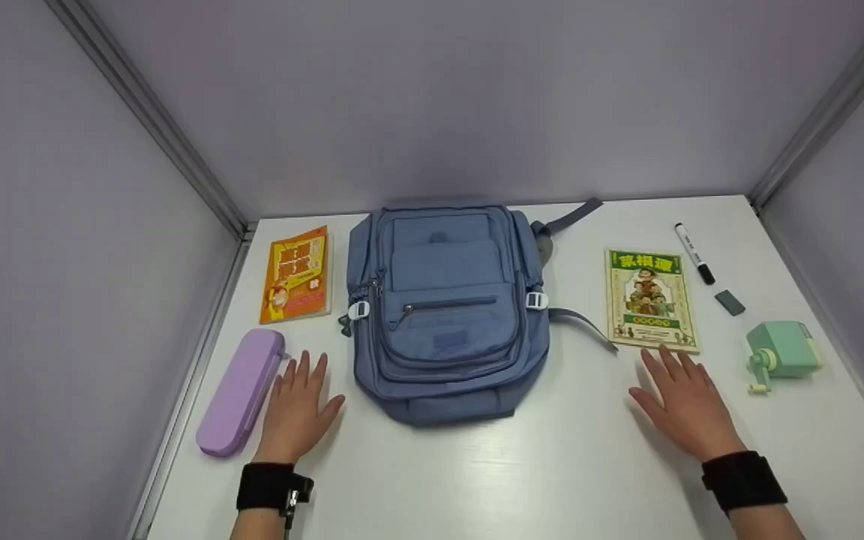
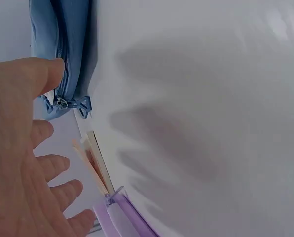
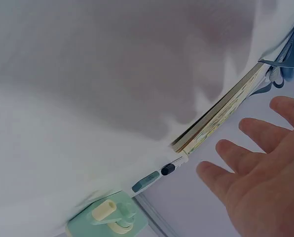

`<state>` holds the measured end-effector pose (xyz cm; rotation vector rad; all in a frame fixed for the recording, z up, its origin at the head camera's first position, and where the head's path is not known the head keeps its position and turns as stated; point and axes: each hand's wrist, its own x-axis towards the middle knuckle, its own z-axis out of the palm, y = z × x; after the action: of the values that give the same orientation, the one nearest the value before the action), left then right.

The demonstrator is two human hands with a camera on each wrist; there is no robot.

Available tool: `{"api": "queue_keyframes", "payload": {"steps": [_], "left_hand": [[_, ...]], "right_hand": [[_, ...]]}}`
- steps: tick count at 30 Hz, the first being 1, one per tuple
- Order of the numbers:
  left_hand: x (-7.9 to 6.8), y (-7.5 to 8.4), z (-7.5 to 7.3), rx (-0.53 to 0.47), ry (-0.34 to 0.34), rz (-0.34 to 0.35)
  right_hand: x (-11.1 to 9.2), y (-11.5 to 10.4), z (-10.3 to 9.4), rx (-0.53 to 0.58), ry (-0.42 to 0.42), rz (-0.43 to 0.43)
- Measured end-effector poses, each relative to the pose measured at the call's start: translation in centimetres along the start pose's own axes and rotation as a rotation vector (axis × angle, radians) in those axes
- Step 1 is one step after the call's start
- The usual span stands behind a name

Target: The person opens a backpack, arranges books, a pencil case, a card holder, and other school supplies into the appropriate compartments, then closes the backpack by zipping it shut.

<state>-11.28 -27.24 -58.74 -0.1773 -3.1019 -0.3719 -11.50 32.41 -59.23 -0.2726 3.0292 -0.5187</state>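
Observation:
A blue backpack (image 1: 447,315) lies front side up in the middle of the white table, its zips apparently closed. My left hand (image 1: 296,409), fingers spread, is between the purple pencil case (image 1: 241,394) and the backpack, holding nothing. In the left wrist view a shadow falls below this hand (image 2: 33,148), so it hovers over the tabletop. The right hand (image 1: 683,405) is just in front of a green and yellow book (image 1: 649,300), with its fingers extended and nothing in them. Its wrist view likewise shows a gap between the hand (image 3: 265,168) and the table.
An orange book (image 1: 295,276) lies behind the pencil case. On the right are a marker (image 1: 694,253), a dark eraser-like block (image 1: 730,302) and a mint-green pencil sharpener with a crank (image 1: 784,349). Backpack straps (image 1: 582,322) trail toward the green book. Pale panels (image 1: 432,105) wall the table.

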Motion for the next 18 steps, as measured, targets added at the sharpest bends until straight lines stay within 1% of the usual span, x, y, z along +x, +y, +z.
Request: {"api": "queue_keyframes", "payload": {"steps": [4, 7, 9, 12, 14, 16, 18], "left_hand": [[1.0, 1.4, 0.0, -0.098, -0.036, 0.013], [2.0, 3.0, -0.1, -0.172, -0.068, 0.026], [2.7, 4.1, -0.1, -0.199, -0.086, 0.04], [3.5, 5.8, 0.1, -0.214, -0.1, 0.075], [4.0, 6.9, 0.3, -0.21, -0.099, 0.107], [4.4, 8.0, 0.7, -0.198, -0.099, 0.139], [4.7, 8.8, 1.2, -0.178, -0.106, 0.158]], "right_hand": [[1.3, -1.7, 0.0, 0.016, 0.048, -0.067], [2.7, -3.7, 0.2, 0.026, 0.068, -0.125], [3.7, -5.3, 0.4, 0.031, 0.08, -0.179], [5.3, -7.7, 1.0, 0.033, 0.108, -0.299], [6.2, -9.2, 1.5, 0.04, 0.11, -0.386], [6.9, -10.5, 2.0, 0.047, 0.093, -0.459], [7.4, -11.5, 2.6, 0.057, 0.059, -0.503]]}}
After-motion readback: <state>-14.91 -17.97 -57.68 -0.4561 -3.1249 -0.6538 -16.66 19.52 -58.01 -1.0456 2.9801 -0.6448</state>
